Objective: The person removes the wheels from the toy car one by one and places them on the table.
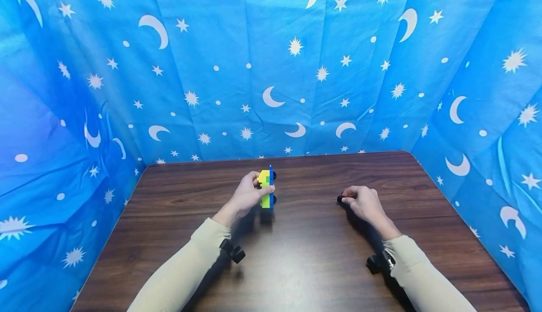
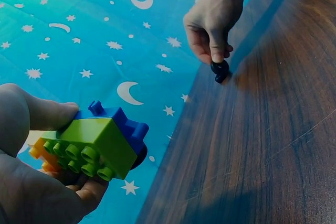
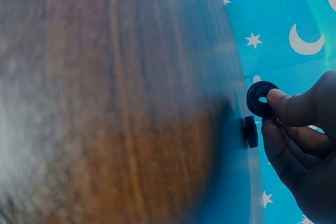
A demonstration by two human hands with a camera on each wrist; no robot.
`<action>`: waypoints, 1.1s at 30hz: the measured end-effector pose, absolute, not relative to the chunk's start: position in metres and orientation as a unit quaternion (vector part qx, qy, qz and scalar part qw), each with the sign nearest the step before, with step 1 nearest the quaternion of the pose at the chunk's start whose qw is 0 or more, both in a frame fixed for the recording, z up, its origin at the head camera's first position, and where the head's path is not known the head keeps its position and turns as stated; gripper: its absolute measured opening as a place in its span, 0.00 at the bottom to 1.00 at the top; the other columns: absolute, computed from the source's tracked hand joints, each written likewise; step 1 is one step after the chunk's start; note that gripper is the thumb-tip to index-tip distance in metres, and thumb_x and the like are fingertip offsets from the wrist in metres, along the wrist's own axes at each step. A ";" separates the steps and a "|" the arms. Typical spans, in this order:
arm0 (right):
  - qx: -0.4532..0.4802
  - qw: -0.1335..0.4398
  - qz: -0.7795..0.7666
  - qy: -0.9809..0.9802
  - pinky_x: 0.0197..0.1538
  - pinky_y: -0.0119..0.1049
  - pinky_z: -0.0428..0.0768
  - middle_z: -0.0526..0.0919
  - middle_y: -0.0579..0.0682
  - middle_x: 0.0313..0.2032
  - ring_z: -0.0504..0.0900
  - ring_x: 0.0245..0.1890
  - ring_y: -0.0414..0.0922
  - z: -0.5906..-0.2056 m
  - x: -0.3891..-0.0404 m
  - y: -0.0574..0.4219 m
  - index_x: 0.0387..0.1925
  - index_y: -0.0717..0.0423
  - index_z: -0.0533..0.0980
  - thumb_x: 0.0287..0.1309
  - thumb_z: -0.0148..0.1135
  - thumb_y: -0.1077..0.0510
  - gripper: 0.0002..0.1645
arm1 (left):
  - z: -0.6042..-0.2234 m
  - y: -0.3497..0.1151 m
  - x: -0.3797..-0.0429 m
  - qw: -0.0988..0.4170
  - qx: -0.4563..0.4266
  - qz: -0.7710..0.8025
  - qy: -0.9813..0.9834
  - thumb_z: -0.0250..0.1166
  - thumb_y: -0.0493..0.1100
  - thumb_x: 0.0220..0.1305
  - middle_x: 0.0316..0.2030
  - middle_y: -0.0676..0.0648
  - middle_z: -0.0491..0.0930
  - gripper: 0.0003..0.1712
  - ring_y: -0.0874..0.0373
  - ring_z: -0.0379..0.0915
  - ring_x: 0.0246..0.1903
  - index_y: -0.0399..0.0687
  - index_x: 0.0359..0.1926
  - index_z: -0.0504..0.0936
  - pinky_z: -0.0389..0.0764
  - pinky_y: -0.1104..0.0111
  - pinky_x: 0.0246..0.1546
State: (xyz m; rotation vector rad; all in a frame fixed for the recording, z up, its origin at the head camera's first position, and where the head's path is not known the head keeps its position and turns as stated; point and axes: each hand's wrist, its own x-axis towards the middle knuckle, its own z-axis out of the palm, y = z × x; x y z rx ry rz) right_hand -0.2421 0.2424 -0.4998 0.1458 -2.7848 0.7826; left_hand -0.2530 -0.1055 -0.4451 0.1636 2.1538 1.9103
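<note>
My left hand grips a toy block car above the table. It has a blue base with black wheels on its right side in the head view. A lime-green studded brick and a yellow-orange brick are fixed to that base. Over to the right, my right hand pinches a small black toy wheel between thumb and fingers. A second black wheel shows right beside the pinched one; whether the two touch or are joined I cannot tell.
Both hands are over a dark brown wooden table. A blue cloth printed with white moons and stars hangs behind the table and along both sides. Black wrist cameras are strapped at both sleeves.
</note>
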 end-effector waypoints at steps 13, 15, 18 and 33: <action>0.050 0.109 0.259 -0.958 0.39 0.47 0.76 0.86 0.46 0.24 0.80 0.28 0.46 -0.501 -0.249 0.248 0.29 0.53 0.83 0.54 0.69 0.57 0.04 | -0.446 -0.106 -0.254 0.127 0.057 0.654 0.744 0.66 0.36 0.63 0.48 0.37 0.78 0.25 0.51 0.80 0.43 0.38 0.57 0.65 0.84 0.59 0.46; 0.048 0.099 0.256 -0.960 0.40 0.48 0.76 0.85 0.46 0.25 0.81 0.29 0.47 -0.501 -0.250 0.247 0.30 0.54 0.82 0.55 0.69 0.57 0.04 | -0.446 -0.107 -0.254 0.127 0.056 0.654 0.744 0.66 0.36 0.63 0.49 0.37 0.78 0.25 0.51 0.79 0.44 0.38 0.57 0.65 0.84 0.58 0.46; 0.043 0.086 0.250 -0.964 0.40 0.48 0.76 0.85 0.47 0.26 0.81 0.31 0.49 -0.500 -0.251 0.245 0.31 0.55 0.82 0.56 0.67 0.57 0.05 | -0.447 -0.107 -0.253 0.126 0.058 0.652 0.745 0.66 0.36 0.63 0.49 0.36 0.78 0.25 0.51 0.79 0.44 0.38 0.57 0.65 0.83 0.58 0.47; 0.059 0.109 0.200 -0.972 0.43 0.57 0.77 0.86 0.57 0.32 0.83 0.36 0.58 -0.504 -0.253 0.237 0.33 0.60 0.82 0.57 0.63 0.62 0.05 | -0.445 -0.109 -0.252 0.127 0.054 0.655 0.743 0.66 0.36 0.63 0.49 0.36 0.77 0.25 0.51 0.79 0.45 0.38 0.57 0.65 0.83 0.58 0.47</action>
